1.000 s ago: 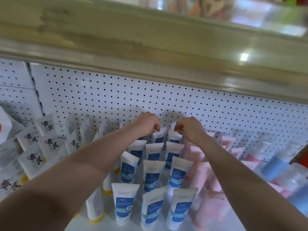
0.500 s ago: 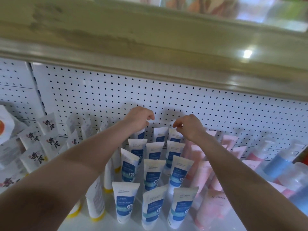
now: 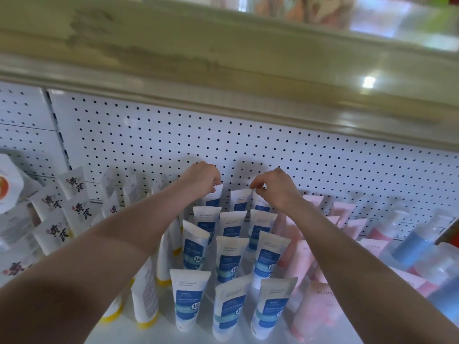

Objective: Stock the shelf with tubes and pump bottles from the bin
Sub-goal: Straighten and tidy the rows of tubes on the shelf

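At the far left, white tubes with black brush lettering point(image 3: 56, 212) leaned in rows against the pegboard back panel point(image 3: 310, 167). Next to them stood white tubes with yellow caps point(image 3: 146, 296) on the white shelf point(image 3: 193, 336).

In the middle, blue-and-white tubes point(image 3: 231, 259) stood cap-down in three columns reaching back to the panel. The left hand point(image 3: 202, 178) was stretched to the rear row, its fingers curled and pinching the crimped top edge of the rear left blue-and-white tube point(image 3: 213, 198). The rear middle tube point(image 3: 239, 199) stood free between the two hands. The right hand point(image 3: 277, 187) was likewise curled, fingertips pressed together at the top of the rear right tube point(image 3: 260, 204); whether it truly gripped that edge could not be told, since the hand covered it.

To the right of the blue group stood pink tubes point(image 3: 320, 309), some tilted. At the far right were pump bottles point(image 3: 412, 244), clear with blue and pink contents, blurred by the lens. A worn wooden ledge point(image 3: 223, 68) ran above the panel.
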The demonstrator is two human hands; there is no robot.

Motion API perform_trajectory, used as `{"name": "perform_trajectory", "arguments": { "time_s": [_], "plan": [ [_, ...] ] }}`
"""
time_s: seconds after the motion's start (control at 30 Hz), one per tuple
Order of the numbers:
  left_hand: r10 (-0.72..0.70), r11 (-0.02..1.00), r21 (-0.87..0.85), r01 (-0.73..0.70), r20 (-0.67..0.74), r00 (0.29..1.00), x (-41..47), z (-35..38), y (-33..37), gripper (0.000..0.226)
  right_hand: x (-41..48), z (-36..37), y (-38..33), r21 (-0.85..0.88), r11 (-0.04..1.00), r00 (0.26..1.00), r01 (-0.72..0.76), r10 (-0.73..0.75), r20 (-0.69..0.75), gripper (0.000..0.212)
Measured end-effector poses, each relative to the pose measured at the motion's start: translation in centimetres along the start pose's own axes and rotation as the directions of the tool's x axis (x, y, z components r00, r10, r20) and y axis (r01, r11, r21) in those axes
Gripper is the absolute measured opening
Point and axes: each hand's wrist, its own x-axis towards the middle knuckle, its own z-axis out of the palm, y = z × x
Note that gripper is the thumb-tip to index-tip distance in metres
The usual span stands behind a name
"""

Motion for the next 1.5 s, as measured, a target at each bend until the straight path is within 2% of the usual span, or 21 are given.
{"name": "perform_trajectory", "arguments": {
  "time_s": [0.27, 0.57, 0.8, 1.1, 1.5],
  "plan": [
    [0.035, 0.999, -0.032, -0.035, -0.010, 0.999, -0.7, -0.3, 0.2, 0.022, -0.7, -0.2, -0.9, -0.020, 1.000, 1.000, 0.014, -0.014, 0.003, 0.024],
    [0.074, 0.991, -0.109, -0.081, -0.066, 0.995, -2.4, -1.2, -0.1, 0.036, -1.9, -0.6, -2.5, 0.019, 1.000, 1.000, -0.006, 0.006, -0.012, 0.025],
    [0.121, 0.983, -0.125, -0.137, -0.125, 0.985, -4.8, -3.4, -0.4, 0.026, -3.7, -1.5, -4.7, 0.078, 0.995, 0.997, 0.061, -0.057, -0.044, 0.023],
    [0.161, 0.971, -0.152, -0.187, -0.165, 0.973, -10.7, -6.4, -2.0, 0.021, -6.5, -1.6, -9.3, 0.210, 0.974, 0.995, 0.086, -0.072, -0.076, 0.019],
    [0.126, 0.964, -0.200, -0.175, -0.236, 0.963, -20.4, -8.4, -6.6, 0.017, -12.4, -0.7, -16.4, 0.223, 0.949, 0.970, 0.221, -0.191, -0.148, 0.013]
  ]
}}
